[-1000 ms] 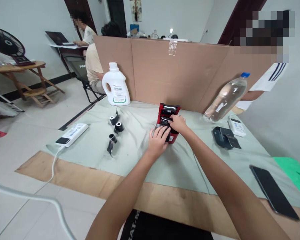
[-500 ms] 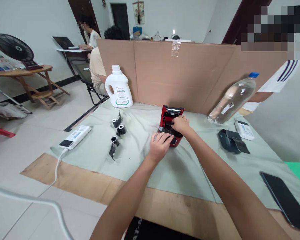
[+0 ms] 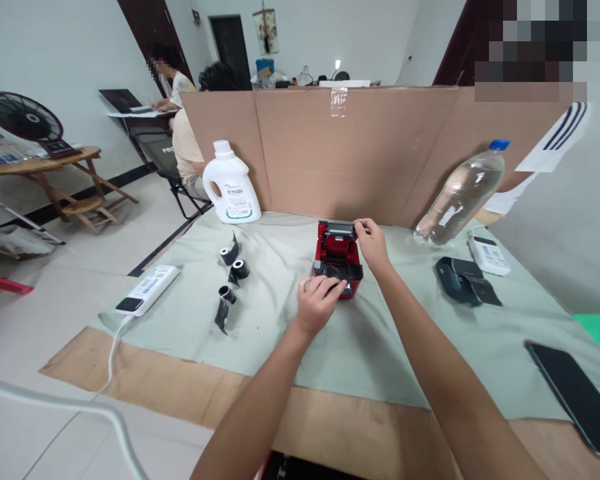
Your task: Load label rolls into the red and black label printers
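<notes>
A small red and black receipt printer (image 3: pixel 337 257) stands on the cloth in front of me, its lid (image 3: pixel 340 231) raised at the back and a roller showing along it. My left hand (image 3: pixel 317 303) grips the front left of the printer body, fingers curled over the edge. At the lid's upper right corner, my right hand (image 3: pixel 373 245) has it pinched between thumb and fingers. The inside of the printer is dark and partly covered by my left fingers, so I cannot make out its contents.
Left of the printer lie several small black rolls (image 3: pixel 239 269). A white jug (image 3: pixel 233 183) and a tilted clear bottle (image 3: pixel 463 197) stand by the cardboard screen (image 3: pixel 330 153). Rightward are a dark device (image 3: pixel 457 280), a power bank (image 3: pixel 489 255) and a phone (image 3: pixel 575 397). Another white power bank (image 3: pixel 147 290) lies left.
My right hand has moved from inside the printer up to the lid's right corner and now holds it. My left hand stays on the printer's front. The view has shifted slightly.
</notes>
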{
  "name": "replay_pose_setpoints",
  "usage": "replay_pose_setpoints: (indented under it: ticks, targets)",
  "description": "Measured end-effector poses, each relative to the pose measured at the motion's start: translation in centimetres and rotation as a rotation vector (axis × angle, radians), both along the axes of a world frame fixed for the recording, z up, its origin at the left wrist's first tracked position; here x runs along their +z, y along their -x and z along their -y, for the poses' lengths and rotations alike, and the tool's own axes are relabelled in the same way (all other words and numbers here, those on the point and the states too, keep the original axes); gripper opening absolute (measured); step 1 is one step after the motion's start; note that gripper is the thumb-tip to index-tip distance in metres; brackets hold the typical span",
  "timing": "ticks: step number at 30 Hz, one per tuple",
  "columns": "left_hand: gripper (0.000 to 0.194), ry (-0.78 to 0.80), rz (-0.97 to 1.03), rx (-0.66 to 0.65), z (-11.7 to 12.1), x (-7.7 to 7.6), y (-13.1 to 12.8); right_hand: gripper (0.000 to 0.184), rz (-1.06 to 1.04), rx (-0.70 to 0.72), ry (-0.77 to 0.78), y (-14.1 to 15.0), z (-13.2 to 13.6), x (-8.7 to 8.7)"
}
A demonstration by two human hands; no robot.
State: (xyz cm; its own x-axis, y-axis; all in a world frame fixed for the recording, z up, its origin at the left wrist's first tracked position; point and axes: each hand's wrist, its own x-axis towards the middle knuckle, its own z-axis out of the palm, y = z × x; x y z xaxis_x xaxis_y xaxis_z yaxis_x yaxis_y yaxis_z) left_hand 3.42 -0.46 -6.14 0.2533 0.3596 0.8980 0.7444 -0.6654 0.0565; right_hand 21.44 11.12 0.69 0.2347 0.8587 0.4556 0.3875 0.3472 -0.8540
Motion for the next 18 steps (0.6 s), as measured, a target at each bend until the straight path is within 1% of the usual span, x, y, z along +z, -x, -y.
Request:
replay_pose_setpoints:
  ticks: [2, 4, 6, 8, 10, 14, 18]
  targets:
    - [0.026, -0.028, 0.004, -0.015, 0.0, 0.1, 0.1, 0.028, -0.109, 0.038, -0.036, 0.3, 1.9, -1.5]
    - [0.026, -0.035, 0.003, -0.021, 0.0, 0.2, 0.1, 0.022, -0.198, 0.059, -0.04, 0.5, 4.2, -3.1]
    - [0.026, -0.029, 0.0, -0.026, 0.0, 0.2, 0.2, 0.018, -0.262, 0.042, -0.022, 0.7, 6.0, -4.6]
    - [0.027, -0.019, -0.004, -0.035, 0.1, 0.3, 0.2, 0.017, -0.3, 0.014, 0.011, 0.9, 7.0, -5.6]
    - [0.028, -0.008, -0.004, -0.041, 0.1, 0.5, 0.1, 0.021, -0.353, 0.012, 0.037, 1.2, 7.2, -5.8]
    - [0.029, 0.02, 0.0, -0.023, 0.2, 0.7, -0.2, 0.046, -0.539, 0.068, 0.073, 1.9, 6.6, -5.1]
    - [0.029, 0.053, -0.04, 0.0, 0.2, 0.6, -0.3, 0.055, -0.593, 0.041, 0.083, 2.4, 6.4, -4.9]
